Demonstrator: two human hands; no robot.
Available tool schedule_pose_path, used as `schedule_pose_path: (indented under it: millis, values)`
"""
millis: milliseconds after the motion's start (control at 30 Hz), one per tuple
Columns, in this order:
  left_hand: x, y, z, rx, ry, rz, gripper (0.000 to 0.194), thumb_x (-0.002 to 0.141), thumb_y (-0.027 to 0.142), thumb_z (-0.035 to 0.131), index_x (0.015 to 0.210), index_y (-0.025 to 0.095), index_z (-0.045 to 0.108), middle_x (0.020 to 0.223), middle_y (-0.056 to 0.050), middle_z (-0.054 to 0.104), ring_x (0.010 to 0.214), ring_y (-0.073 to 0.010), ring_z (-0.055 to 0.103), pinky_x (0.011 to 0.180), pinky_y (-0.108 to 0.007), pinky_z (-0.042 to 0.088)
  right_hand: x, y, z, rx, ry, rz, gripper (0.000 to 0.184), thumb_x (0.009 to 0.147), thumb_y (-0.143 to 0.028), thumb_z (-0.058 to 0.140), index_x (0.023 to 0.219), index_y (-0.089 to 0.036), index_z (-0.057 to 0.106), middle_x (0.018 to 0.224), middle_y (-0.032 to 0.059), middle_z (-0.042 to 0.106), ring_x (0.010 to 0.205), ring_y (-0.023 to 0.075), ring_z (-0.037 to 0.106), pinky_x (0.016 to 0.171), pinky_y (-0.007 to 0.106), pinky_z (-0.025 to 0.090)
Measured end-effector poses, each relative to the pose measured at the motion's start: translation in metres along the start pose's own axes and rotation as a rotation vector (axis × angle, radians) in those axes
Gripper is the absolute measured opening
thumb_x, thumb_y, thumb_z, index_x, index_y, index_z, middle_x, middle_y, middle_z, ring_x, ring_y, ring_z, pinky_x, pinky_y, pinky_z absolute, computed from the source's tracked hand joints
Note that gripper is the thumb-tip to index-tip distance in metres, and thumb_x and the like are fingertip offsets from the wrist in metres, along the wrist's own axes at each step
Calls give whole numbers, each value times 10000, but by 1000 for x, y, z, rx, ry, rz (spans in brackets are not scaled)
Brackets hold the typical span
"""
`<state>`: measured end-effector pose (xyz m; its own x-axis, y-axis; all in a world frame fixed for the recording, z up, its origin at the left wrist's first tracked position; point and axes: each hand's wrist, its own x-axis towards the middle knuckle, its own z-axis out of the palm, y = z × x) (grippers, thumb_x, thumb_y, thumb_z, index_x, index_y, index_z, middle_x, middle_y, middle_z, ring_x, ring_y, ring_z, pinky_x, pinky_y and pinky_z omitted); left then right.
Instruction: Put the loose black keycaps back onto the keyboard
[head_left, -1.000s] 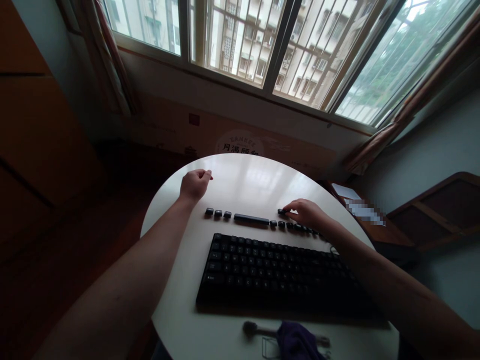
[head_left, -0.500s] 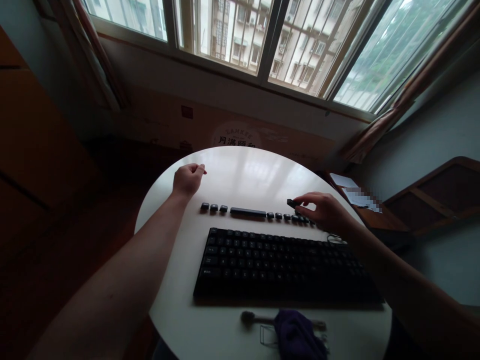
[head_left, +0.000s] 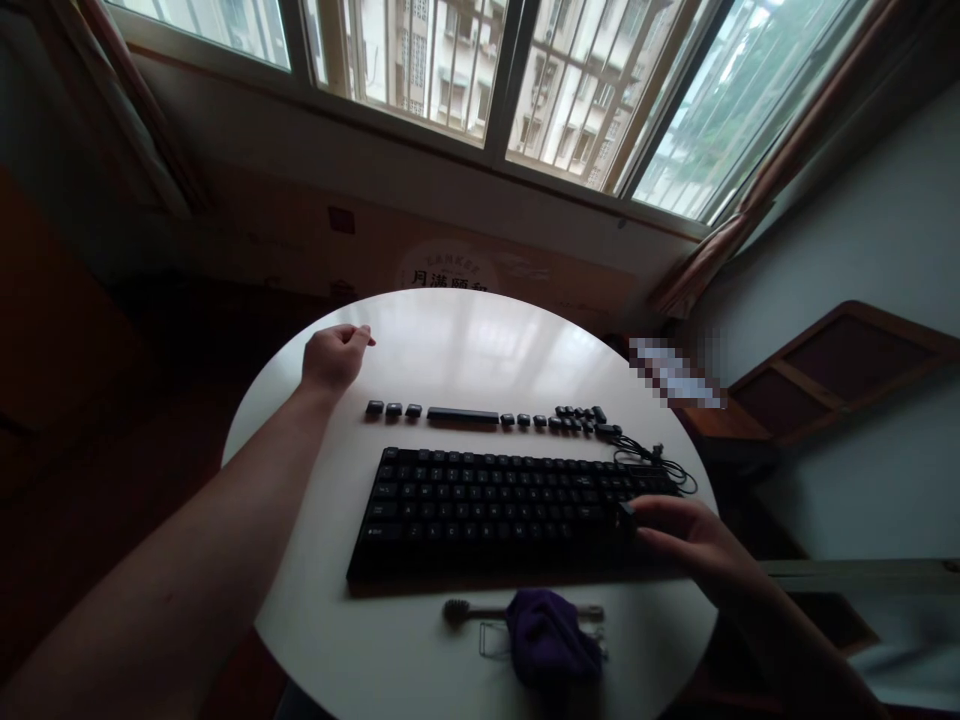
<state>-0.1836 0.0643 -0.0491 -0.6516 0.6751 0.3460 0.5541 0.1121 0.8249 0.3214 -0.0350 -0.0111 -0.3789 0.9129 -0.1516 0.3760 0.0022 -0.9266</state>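
Observation:
My right hand (head_left: 686,535) pinches a black keycap (head_left: 624,515) between thumb and fingers, over the right end of the black keyboard (head_left: 480,510). Whether the keycap touches the keyboard is hard to make out there in the dark. At the far left of the round white table, my left hand (head_left: 334,355) rests as a closed fist, with nothing showing in it. Loose keycaps (head_left: 394,410) and a long spacebar (head_left: 463,416) lie in a row behind the keyboard. More small keycaps (head_left: 577,412) are clustered at the row's right end.
In front of the keyboard lie a small brush (head_left: 457,612), a purple cloth (head_left: 551,635) and a wire keycap puller (head_left: 493,640). A coiled cable (head_left: 660,465) sits behind the keyboard's right end. Beyond the white table (head_left: 480,340) stands a window wall.
My right hand has moved from the keycap cluster toward me, over the keyboard's right part, carrying the keycap. My left fist stays on the table. The view has shifted right.

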Motion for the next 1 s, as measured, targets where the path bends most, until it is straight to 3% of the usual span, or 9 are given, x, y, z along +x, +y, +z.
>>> schedule_pose_path:
  millis: [167,333,467,567,667,800,1000]
  values:
    - [-1,0,-2,16,-1,-3,329,803,465,544,731,216,747,665,-37,673,736,-246,636,723,-340,462,-6,4,17,382,-67,78,347,713,-406,876,965,-182,796,879,92,767,728,176,686,718,311,564]
    - [1,-3,0,7,11,8,338,804,468,542,741,208,749,706,-43,701,771,-248,650,752,-336,480,-1,6,15,409,-149,101,377,726,-425,863,982,-160,785,884,109,760,705,183,686,675,319,576]
    - [3,-5,3,-6,15,27,330,802,460,551,738,205,750,700,-49,689,788,-255,646,754,-350,478,4,2,5,139,-121,49,377,778,-454,810,1035,-180,774,925,110,771,771,220,721,717,350,603]
    - [4,-5,5,-12,14,22,311,802,455,567,723,215,747,660,-43,662,746,-248,627,744,-358,473,8,-8,-1,-275,-54,-136,286,833,-424,752,1030,-218,774,983,93,774,876,240,732,784,349,607]
    - [4,-4,6,-6,8,11,299,806,454,578,717,225,748,610,-34,628,710,-239,608,734,-355,470,11,-18,-2,-609,-68,-337,193,891,-334,674,1035,-245,769,1026,72,770,927,223,731,829,319,597]
    - [3,-2,6,-8,3,5,315,811,453,572,721,211,753,569,-24,582,655,-222,579,694,-343,461,12,-19,2,-774,-122,-425,192,913,-259,625,1053,-255,757,1020,49,771,907,190,740,809,269,597]
    - [-1,3,4,1,-9,-1,347,816,465,553,759,192,759,529,-8,527,608,-204,549,646,-330,441,6,-9,8,-932,-87,-520,220,933,-234,589,1087,-254,745,1041,55,762,895,186,740,806,282,603]
